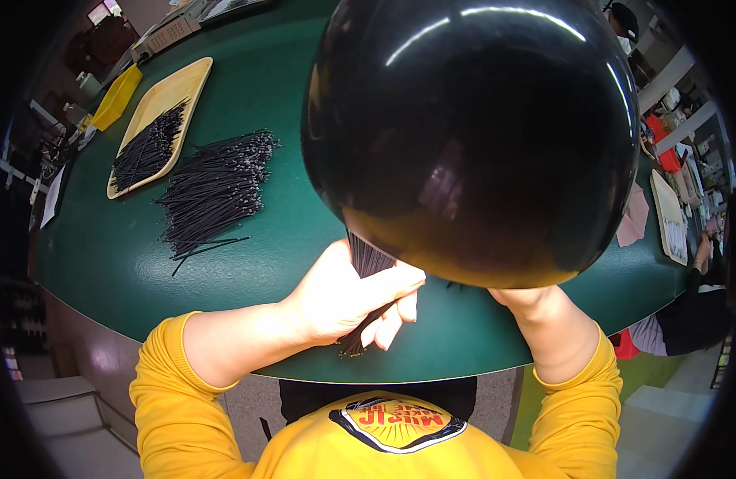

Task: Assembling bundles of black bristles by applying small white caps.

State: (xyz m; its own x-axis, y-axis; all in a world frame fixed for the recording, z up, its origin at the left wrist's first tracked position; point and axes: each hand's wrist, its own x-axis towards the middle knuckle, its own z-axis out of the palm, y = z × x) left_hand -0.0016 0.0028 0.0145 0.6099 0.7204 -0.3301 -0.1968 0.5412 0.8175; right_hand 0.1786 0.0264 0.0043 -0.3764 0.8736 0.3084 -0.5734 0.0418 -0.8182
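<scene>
- Bundle of thin black strands (369, 259): wrapped tightly by left hand (341, 292) over green tabletop (264, 303), likely keeping them together.
- Right hand (529, 298): mostly hidden behind glossy black dome (472, 152); grip cannot be told.

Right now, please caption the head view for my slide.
Left hand grips a bundle of thin black strands over a green table; a glossy black dome mostly hides the right hand.

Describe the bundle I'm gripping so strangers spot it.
Over the green table looms a big shiny black dome; at its lower-left edge is your left hand. It grips the bundle of thin black strands. Unlike the pile and tray heap farther left, this one is held.
</scene>
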